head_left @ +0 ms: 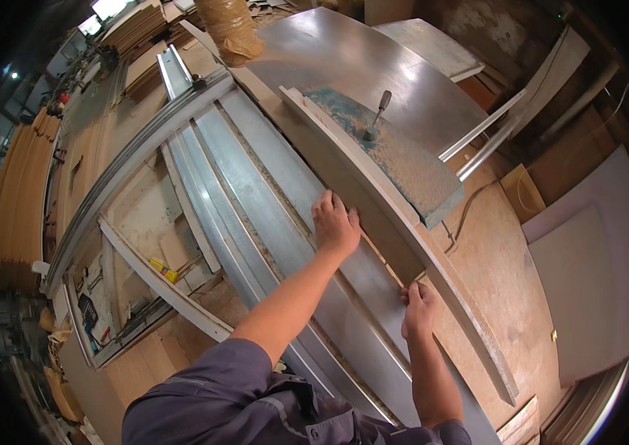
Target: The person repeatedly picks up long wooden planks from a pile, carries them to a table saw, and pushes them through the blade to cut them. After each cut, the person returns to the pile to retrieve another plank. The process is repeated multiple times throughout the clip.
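Arms (296, 293) extended over table (277, 167)
Left hand (336, 224) curled at board (392, 248), grip unclear; right hand (419, 308) pinching its corner.

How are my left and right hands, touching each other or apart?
Apart: the head view shows the left hand and right hand separated, with grey metal surface visible between them.

We see white lights (109, 8) glowing far left, glare on the far metal tabletop (403, 81), dim surroundings, and fisheye bending toward blackened borders.
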Available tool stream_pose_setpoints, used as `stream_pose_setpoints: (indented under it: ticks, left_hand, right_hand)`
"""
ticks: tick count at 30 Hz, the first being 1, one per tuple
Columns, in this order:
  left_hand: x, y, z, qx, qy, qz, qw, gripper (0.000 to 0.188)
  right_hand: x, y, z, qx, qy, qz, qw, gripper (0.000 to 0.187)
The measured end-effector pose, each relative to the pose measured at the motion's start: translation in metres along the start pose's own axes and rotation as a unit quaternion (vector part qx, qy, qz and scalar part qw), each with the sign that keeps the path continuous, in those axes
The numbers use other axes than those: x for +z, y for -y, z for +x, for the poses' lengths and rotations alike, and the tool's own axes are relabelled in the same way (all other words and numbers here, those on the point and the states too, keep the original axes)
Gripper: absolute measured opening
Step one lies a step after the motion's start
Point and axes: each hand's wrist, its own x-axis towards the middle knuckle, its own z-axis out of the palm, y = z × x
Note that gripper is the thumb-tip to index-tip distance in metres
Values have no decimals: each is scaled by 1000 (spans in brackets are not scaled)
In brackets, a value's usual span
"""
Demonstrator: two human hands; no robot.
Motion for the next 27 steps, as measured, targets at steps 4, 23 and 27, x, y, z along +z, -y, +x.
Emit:
stream_pose_setpoints:
  ticks: [4, 23, 27]
  left_hand:
    - [-4, 7, 12, -12, 5, 0, 1000, 64]
    - [-2, 3, 4, -9, 11, -49, 999, 65]
    - [1, 4, 5, -24, 35, -40, 998, 66]
  right_hand:
    - [18, 11, 4, 4, -1, -1, 1000, 27]
    - [101, 45, 40, 11, 11, -28, 999, 27]
    - [117, 46, 57, 4, 30, -64, 997, 30]
